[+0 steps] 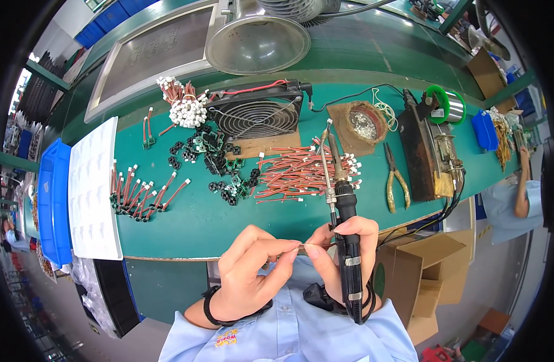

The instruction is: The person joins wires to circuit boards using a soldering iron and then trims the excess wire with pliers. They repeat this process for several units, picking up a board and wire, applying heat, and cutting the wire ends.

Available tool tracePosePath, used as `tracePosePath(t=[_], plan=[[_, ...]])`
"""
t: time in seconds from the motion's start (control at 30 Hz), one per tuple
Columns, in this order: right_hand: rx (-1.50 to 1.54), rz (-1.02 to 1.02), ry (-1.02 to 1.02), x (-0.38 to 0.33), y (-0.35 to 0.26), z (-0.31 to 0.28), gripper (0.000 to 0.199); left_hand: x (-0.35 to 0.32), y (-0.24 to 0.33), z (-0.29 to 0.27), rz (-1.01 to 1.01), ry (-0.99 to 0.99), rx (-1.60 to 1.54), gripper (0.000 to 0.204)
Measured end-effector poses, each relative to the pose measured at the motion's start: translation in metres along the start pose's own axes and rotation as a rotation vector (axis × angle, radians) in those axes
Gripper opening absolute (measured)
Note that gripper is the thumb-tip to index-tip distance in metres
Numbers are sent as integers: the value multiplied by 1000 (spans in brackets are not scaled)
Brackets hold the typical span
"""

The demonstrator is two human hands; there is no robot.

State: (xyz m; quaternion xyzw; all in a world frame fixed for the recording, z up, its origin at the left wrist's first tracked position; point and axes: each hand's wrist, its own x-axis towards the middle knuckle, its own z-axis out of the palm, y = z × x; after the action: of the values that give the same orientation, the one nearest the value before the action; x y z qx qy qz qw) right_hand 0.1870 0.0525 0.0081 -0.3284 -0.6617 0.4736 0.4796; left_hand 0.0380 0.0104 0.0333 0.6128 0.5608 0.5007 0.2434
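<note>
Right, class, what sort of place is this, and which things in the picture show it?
Probably an electronics assembly workshop: the right hand holds a soldering iron, a green-rimmed spool of silvery wire stands to the right, and red leads with white connectors lie near small green circuit boards.

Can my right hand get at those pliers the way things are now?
Probably not without freeing up: the right hand grips the soldering iron. Otherwise the way looks open, with nothing lying over the pliers on the green tabletop.
</note>
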Motion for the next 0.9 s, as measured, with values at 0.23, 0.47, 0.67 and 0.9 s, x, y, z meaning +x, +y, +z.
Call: tracePosePath(t=[0.23,0.47,0.67,0.9], plan=[[-73,-60,92,0,1,3,45,1,-1,-2,11,-15,36,16],[-107,-127,34,-2,-2,2,47,-3,0,2,85,56,128,16],[-30,-84,101,-3,3,-5,46,-6,-8,-9,58,225,318,25],[243,129,98,-1,-3,-6,44,4,-10,-4,-256,-17,-178,31]])
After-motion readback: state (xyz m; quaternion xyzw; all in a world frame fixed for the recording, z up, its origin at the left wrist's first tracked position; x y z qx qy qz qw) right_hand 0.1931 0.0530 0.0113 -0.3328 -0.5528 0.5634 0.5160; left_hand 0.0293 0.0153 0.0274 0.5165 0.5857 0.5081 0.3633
